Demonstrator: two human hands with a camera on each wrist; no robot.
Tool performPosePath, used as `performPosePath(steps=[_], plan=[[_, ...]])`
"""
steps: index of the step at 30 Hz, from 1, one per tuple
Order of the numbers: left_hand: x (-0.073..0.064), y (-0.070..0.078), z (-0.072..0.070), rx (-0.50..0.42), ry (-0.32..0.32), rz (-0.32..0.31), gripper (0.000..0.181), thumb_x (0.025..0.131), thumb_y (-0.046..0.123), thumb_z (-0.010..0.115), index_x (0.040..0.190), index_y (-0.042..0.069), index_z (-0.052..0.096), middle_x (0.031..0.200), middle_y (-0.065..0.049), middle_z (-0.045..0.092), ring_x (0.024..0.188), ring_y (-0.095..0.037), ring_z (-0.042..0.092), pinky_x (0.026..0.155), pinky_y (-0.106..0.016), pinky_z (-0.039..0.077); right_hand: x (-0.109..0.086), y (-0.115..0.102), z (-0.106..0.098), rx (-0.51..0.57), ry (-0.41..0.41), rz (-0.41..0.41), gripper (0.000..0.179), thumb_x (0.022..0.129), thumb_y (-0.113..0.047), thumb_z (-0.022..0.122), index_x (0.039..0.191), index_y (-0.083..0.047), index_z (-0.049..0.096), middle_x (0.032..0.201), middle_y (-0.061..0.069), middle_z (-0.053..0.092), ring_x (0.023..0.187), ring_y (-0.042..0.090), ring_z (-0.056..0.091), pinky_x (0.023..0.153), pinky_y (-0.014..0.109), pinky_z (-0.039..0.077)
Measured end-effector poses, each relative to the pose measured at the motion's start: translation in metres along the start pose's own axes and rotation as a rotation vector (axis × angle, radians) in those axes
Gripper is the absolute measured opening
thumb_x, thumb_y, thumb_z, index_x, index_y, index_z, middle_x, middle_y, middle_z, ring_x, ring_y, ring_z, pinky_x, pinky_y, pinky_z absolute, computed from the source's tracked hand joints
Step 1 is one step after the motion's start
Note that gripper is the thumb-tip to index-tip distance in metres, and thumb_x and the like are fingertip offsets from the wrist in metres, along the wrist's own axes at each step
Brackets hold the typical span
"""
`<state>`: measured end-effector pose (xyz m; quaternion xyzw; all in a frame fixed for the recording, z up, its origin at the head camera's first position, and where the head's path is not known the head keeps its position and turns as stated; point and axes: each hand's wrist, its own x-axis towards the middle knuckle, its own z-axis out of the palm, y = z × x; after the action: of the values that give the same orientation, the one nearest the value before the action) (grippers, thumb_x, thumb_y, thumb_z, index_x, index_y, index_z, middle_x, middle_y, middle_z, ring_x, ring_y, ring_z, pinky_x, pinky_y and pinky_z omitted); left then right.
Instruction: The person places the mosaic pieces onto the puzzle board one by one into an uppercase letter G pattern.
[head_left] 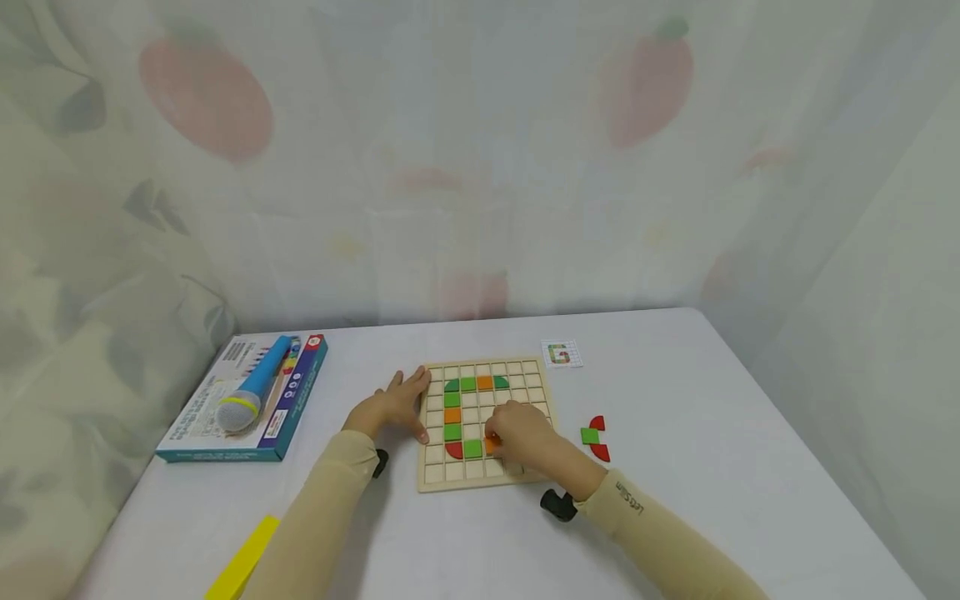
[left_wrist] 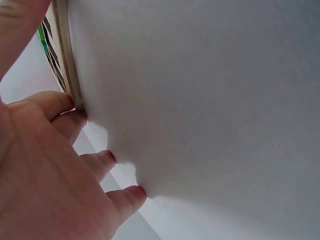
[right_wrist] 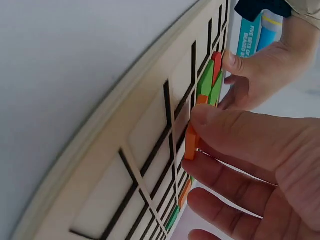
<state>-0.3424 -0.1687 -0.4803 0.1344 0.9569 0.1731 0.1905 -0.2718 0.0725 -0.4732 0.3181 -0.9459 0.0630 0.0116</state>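
A wooden grid board [head_left: 435,477] lies on the white table, bearing green, orange and red tiles in a C-like outline. My left hand [head_left: 390,408] is spread along the board's left edge; in the left wrist view its fingertips [left_wrist: 136,192] meet the table and the board's side. Over the lower middle of the grid, my right hand [head_left: 525,435] pinches an orange tile [right_wrist: 191,142] between thumb and fingers. More orange [right_wrist: 201,98] shows above the thumb, beside a green tile [right_wrist: 205,77]; whether it is a separate piece, I cannot tell.
Right of the board lie a green square [head_left: 590,436] and two red quarter-round tiles [head_left: 597,423]. A small pattern card [head_left: 570,354] sits behind. At left, a blue toy microphone [head_left: 258,379] rests on a flat box [head_left: 210,417]; a yellow strip [head_left: 243,560] lies nearer.
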Motion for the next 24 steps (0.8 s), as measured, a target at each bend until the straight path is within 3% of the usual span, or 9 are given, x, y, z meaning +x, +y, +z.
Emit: performPosePath(steps=[24], plan=[[0.0036,-0.0008,0.0008,-0.019,0.001,-0.012,0.124,0.053,0.033,0.087,0.149,0.01,0.013,0.155,-0.011,0.004,0.137,-0.044,-0.004,0.101,-0.07,0.006,-0.004,-0.0016,0.0062,0.024,-0.007,0.026,0.023,0.078,-0.026,0.074,0.099,-0.018,0.071,0.09,-0.007,0.061,0.085,0.013,0.055,0.071,0.028,0.048]])
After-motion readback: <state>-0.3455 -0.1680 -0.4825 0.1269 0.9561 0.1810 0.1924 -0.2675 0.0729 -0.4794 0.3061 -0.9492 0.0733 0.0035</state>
